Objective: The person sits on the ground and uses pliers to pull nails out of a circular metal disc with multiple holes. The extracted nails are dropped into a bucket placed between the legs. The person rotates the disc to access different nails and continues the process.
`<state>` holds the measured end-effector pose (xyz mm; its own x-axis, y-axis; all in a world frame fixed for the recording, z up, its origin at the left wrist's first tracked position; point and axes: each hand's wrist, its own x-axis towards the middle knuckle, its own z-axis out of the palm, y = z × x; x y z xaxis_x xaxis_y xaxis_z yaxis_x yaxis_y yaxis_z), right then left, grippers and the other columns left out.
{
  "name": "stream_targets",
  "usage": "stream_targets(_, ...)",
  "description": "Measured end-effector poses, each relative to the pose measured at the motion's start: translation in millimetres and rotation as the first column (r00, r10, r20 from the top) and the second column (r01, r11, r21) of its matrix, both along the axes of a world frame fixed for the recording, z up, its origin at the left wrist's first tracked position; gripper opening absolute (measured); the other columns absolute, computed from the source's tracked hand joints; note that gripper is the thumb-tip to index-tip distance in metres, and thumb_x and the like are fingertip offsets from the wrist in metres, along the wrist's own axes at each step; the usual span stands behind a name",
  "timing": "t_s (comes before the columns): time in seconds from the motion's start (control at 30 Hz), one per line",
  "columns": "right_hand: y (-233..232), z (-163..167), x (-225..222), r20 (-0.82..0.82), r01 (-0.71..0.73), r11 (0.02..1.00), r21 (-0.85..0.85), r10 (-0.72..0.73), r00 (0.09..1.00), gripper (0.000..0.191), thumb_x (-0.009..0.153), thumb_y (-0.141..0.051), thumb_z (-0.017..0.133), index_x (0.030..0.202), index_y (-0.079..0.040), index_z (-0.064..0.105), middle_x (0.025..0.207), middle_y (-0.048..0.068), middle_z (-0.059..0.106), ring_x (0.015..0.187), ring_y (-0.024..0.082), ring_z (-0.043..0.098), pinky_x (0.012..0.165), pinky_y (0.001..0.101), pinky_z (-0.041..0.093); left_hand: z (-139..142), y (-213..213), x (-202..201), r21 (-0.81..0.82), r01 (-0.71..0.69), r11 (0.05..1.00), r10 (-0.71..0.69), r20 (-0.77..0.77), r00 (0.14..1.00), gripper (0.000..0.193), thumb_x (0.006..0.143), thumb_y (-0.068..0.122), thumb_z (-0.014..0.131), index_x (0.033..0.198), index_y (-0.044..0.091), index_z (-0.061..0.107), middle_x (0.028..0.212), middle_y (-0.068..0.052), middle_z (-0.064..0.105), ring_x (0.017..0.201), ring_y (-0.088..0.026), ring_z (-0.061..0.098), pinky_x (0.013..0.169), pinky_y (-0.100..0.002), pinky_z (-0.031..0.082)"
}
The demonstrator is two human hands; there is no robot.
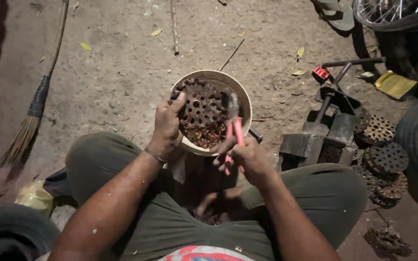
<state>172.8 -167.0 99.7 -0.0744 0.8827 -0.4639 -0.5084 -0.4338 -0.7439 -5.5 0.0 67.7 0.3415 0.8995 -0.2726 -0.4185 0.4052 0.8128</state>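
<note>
Seated on the dirt floor point(122, 72), the left hand point(167, 123) has its fingers clamped on a rusty sprocket point(200, 104) over the round bowl point(244, 99), while the right hand point(246, 155) grips red-handled pliers point(234, 126) against it; a steadier hold seems needed.

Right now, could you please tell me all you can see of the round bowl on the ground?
The bowl is round and pale cream, with a thin rim, and sits on the dirt between the knees. Inside lie small rusty brown bits. The left hand holds a rusty perforated disc over it; the right hand pokes red-handled pliers in.
</note>
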Motion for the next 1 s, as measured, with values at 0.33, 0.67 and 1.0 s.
stream_targets(0.33, -10, -20, -4, 0.358, -0.2, 0.978, -0.059, 0.208, 0.91, 0.037, 0.081, -0.013, 0.057, 0.114, 0.0, 0.067, 0.068, 0.005, 0.062, 0.052, 0.014, 0.058, 0.044, 0.0275, 0.044, -22, 8, -3, 0.164, -0.134, 0.977, 0.167, -0.21, 0.963, 0.024, 0.097, 0.013, 0.067, 0.117, 0.0, 0.064, 0.1, -0.005, 0.072, 0.083, -0.012, 0.068, 0.073, -0.029, 0.059)
stream_targets(0.67, -7, 15, 4, -0.263, -0.095, 0.965, 0.243, 0.159, 0.952, 0.054, 0.084, -0.016, 0.064, 0.131, 0.01, 0.057, 0.13, 0.022, 0.061, 0.12, 0.038, 0.067, 0.097, 0.0498, 0.06, 6, 2, -3, 0.181, -0.051, 0.982, 0.07, -0.099, 0.993, 0.021, 0.1, 0.01, 0.065, 0.118, -0.001, 0.064, 0.103, -0.005, 0.07, 0.088, -0.012, 0.068, 0.079, -0.028, 0.059)
stream_targets(1.0, -9, 11, 2, -0.449, 0.076, 0.993, 0.086, -0.029, 0.893, 0.033, 0.094, -0.022, 0.067, 0.11, 0.005, 0.058, 0.105, 0.023, 0.069, 0.087, 0.032, 0.072, 0.073, 0.0444, 0.064, 20, 2, -4, 0.113, -0.039, 0.993, 0.029, 0.089, 0.996, 0.022, 0.1, 0.005, 0.062, 0.122, -0.002, 0.063, 0.107, -0.007, 0.07, 0.092, -0.015, 0.07, 0.084, -0.031, 0.06)
